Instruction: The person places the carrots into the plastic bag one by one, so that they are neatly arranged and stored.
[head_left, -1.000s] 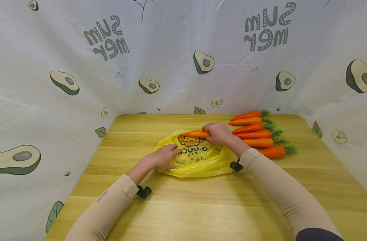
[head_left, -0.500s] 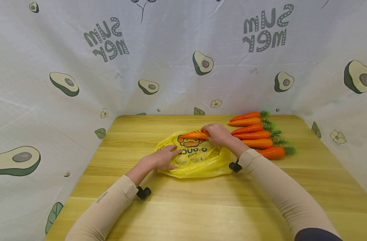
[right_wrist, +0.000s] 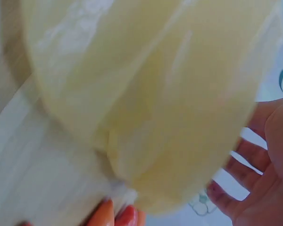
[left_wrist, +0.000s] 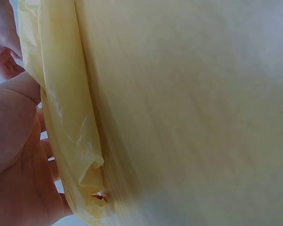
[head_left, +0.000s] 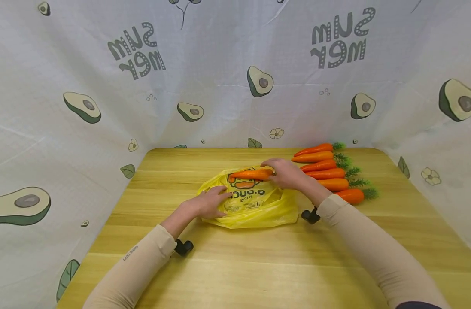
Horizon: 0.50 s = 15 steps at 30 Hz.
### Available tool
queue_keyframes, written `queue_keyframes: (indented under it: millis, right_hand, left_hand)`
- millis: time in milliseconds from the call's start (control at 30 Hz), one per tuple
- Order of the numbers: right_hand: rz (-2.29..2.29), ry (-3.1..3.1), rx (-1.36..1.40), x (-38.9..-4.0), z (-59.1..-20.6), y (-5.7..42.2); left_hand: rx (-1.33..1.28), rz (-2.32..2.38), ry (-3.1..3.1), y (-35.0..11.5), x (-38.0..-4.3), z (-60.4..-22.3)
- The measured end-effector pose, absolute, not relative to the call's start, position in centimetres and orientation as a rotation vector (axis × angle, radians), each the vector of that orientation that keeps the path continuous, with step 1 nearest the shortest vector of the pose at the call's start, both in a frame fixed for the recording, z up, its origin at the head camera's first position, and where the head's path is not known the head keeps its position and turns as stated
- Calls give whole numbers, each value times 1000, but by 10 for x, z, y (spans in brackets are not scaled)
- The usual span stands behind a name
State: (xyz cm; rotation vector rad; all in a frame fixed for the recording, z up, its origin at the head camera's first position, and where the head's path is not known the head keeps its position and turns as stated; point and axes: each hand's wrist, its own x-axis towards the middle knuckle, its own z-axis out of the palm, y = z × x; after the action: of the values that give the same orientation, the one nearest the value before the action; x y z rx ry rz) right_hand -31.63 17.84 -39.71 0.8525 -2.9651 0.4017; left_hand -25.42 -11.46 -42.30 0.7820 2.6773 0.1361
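A yellow plastic bag (head_left: 264, 218) lies spread on the table with its mouth open, and a duck print shows mirrored inside it. Across that print lies an orange carrot (head_left: 251, 174), tip to the left. My left hand (head_left: 210, 201) rests at the bag's left rim with fingers spread; in the left wrist view the palm (left_wrist: 26, 183) faces the yellow plastic, which hides part of the fingers. My right hand (head_left: 285, 173) is at the carrot's thick end, over the bag's right rim. The right wrist view shows its fingers (right_wrist: 243, 172) apart, holding nothing.
Several carrots (head_left: 326, 173) with green tops lie in a row at the back right of the wooden table (head_left: 254, 266). A white cloth (head_left: 220, 56) with avocado prints hangs behind and at both sides. Small black cameras (head_left: 183, 247) sit at the wrists.
My right hand has let go of the carrot and drawn slightly to the right. The carrot stays on the bag's print. My left hand has not moved.
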Motion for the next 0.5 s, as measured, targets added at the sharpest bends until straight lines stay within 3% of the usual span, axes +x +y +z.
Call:
queue_keyframes:
  millis: [500]
  right_hand:
    - [440,-2988,821,-283,-375,222]
  left_hand:
    - [801,137,2674,-117,-255,-423]
